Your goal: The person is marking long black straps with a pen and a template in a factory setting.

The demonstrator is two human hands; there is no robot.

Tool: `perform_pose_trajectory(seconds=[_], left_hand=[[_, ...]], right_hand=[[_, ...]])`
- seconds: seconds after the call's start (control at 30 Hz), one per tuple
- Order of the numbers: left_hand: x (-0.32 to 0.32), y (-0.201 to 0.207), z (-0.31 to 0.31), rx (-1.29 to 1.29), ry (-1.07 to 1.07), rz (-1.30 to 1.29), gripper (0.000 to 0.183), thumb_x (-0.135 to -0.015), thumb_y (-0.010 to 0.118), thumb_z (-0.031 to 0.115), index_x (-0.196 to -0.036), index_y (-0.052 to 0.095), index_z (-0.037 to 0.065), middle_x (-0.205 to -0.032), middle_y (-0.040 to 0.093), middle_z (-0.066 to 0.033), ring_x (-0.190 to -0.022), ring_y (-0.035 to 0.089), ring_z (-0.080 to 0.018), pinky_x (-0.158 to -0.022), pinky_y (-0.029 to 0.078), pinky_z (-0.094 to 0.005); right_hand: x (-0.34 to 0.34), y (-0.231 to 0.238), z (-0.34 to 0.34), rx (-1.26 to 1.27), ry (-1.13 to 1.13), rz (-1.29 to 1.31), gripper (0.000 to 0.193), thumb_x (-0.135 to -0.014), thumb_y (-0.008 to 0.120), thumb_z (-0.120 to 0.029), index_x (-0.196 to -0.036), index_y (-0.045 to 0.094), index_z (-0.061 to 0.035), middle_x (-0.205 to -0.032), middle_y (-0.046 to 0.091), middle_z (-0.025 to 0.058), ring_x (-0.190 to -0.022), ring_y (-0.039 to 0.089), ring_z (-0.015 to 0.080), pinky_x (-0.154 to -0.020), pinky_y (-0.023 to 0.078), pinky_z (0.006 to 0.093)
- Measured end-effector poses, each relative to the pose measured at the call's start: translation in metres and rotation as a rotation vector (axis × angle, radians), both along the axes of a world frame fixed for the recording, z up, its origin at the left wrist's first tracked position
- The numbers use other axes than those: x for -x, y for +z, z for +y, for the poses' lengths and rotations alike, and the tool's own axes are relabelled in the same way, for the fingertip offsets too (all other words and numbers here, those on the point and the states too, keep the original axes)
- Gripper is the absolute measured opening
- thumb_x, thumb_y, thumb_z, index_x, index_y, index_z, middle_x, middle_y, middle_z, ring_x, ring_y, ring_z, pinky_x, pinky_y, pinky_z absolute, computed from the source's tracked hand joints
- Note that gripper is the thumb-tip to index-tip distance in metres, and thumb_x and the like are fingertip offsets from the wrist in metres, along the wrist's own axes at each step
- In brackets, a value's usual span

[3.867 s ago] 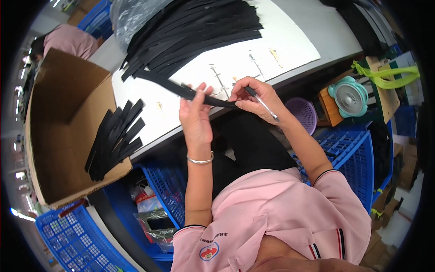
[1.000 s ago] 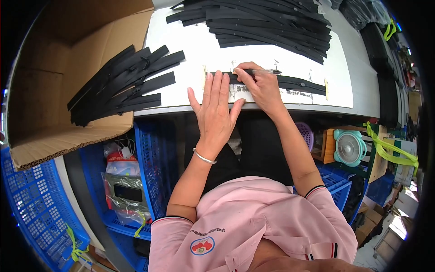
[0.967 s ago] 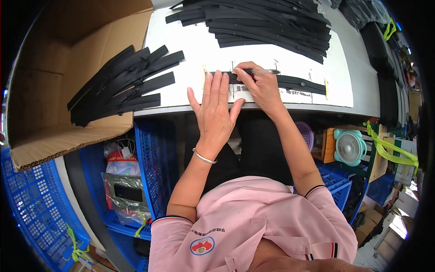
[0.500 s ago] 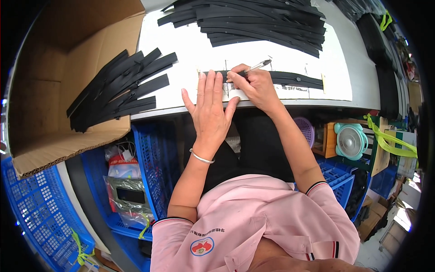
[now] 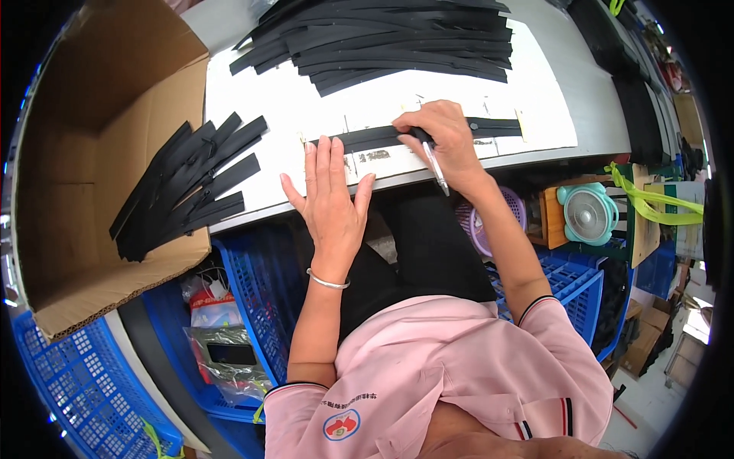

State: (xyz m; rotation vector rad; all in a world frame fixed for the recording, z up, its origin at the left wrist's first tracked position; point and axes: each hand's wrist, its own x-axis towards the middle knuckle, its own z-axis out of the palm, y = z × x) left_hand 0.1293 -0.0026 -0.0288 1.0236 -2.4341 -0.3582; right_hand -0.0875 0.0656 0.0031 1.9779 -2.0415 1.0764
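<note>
A black zipper strip (image 5: 375,138) lies lengthwise across a white marked sheet (image 5: 547,103) near the front edge of the table. My left hand (image 5: 333,203) is flat with its fingers stretched, its fingertips resting on the strip's left end. My right hand (image 5: 451,141) is closed around a clear pen (image 5: 436,167), whose back end points down toward me. The thumb and index finger of that hand are at the middle of the strip. Toward the strip's right end a small round slider (image 5: 473,126) shows.
Many black zipper strips are heaped in a pile (image 5: 390,46) at the far side. A smaller bunch (image 5: 183,187) hangs over the edge of an open cardboard box (image 5: 145,115) at left. Blue crates (image 5: 252,306) and a small turquoise fan (image 5: 587,214) stand below the table.
My right hand has moved right along the zipper strip, and the pen has swung from pointing up and right to hanging back toward me. My left hand stays flat; the whole view has shifted.
</note>
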Motion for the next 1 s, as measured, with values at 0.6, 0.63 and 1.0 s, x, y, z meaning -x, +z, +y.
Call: perform_pose_trajectory(seconds=[0.6, 0.63, 1.0], left_hand=[[0.068, 0.019, 0.015, -0.024, -0.23, 0.331, 0.042, -0.093, 0.075, 0.019, -0.131, 0.065, 0.004, -0.136, 0.061, -0.014, -0.128, 0.053, -0.0341, -0.112, 0.034, -0.0504], [0.079, 0.018, 0.015, -0.08, -0.268, 0.416, 0.03, -0.091, 0.076, 0.013, -0.119, 0.071, 0.004, -0.124, 0.066, -0.0121, -0.116, 0.059, -0.032, -0.104, 0.042, -0.0448], [0.101, 0.011, 0.01, -0.039, -0.158, 0.43, 0.01, -0.082, 0.081, 0.007, -0.091, 0.076, 0.008, -0.094, 0.068, -0.0021, -0.09, 0.061, -0.022, -0.083, 0.042, -0.036]], right_hand=[[0.038, -0.011, 0.032, 0.034, -0.115, -0.163, 0.033, -0.076, 0.085, -0.007, -0.106, 0.074, -0.0158, -0.087, 0.07, -0.0041, -0.092, 0.063, 0.0172, -0.098, 0.038, 0.0368], [0.039, -0.012, 0.032, 0.041, -0.113, -0.161, 0.032, -0.078, 0.084, -0.007, -0.106, 0.074, -0.0155, -0.087, 0.07, -0.0038, -0.091, 0.063, 0.017, -0.099, 0.038, 0.0371], [0.036, -0.006, 0.023, 0.105, -0.123, -0.348, 0.013, -0.094, 0.073, -0.018, -0.101, 0.077, -0.0079, -0.087, 0.075, 0.0021, -0.075, 0.059, 0.0183, -0.097, 0.041, 0.0341]])
